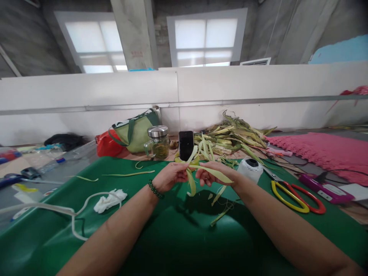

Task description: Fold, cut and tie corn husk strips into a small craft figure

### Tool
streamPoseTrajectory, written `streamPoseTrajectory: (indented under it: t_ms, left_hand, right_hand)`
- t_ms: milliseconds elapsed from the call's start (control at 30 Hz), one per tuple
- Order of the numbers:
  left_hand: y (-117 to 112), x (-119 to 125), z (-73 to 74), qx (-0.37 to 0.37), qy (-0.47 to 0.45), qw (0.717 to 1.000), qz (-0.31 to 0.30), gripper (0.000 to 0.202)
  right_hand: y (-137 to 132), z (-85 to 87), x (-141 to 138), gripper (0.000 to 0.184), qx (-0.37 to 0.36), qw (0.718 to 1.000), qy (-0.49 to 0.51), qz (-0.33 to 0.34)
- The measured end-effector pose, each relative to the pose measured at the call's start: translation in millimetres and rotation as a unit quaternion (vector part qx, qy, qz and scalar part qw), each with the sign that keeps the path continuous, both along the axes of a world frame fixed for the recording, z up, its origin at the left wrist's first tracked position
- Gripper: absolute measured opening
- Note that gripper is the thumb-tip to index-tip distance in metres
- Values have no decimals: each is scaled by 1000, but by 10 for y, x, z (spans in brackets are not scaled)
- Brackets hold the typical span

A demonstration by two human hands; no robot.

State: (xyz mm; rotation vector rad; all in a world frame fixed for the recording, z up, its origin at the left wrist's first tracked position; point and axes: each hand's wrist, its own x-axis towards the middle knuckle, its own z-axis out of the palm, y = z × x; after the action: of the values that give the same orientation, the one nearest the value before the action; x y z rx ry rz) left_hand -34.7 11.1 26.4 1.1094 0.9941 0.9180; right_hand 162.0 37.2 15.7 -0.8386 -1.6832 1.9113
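Note:
My left hand (170, 177), with a green bead bracelet (156, 189) at its wrist, is closed in a pinch on pale green leaf strips (192, 183) that cross and fold over each other. Just to the right, my right hand (213, 173) has its fingers curled at the same strips, and one long strip lies across the back of it. Its fingertips are partly hidden. Both hands are above the green mat (184, 245). Behind them a black phone (186, 145) stands upright. Cut leaf scraps (221, 216) lie below the right hand.
Scissors (296, 196) with yellow and red handles and a white thread spool (249, 171) are at right. A leaf pile (234, 134), glass jar (159, 143) and green bag (135, 132) stand behind. A white cable (73, 214) and crumpled tissue (110, 200) lie at left.

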Motion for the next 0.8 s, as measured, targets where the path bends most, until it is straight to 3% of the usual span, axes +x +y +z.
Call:
streamPoseTrajectory:
  t_ms: [67, 200, 333, 600, 800]
  left_hand:
    - [-9, 10, 4, 10, 5, 1000, 0, 29]
    - [-30, 62, -16, 47, 31, 998, 34, 30]
    - [-16, 77, -45, 80, 27, 993, 77, 31]
    - [0, 57, -26, 137, -8, 986, 97, 36]
    - [21, 51, -52, 228, 67, 961, 139, 36]
  right_hand:
    - [-17, -23, -23, 45, -5, 1000, -7, 7]
    - [-45, -101, -117, 33, 67, 997, -29, -14]
    - [-56, -155, -173, 32, 93, 995, -25, -38]
    - [-11, -94, -50, 35, 72, 996, 44, -15]
    - [-72, -44, -48, 39, 66, 992, 100, -33]
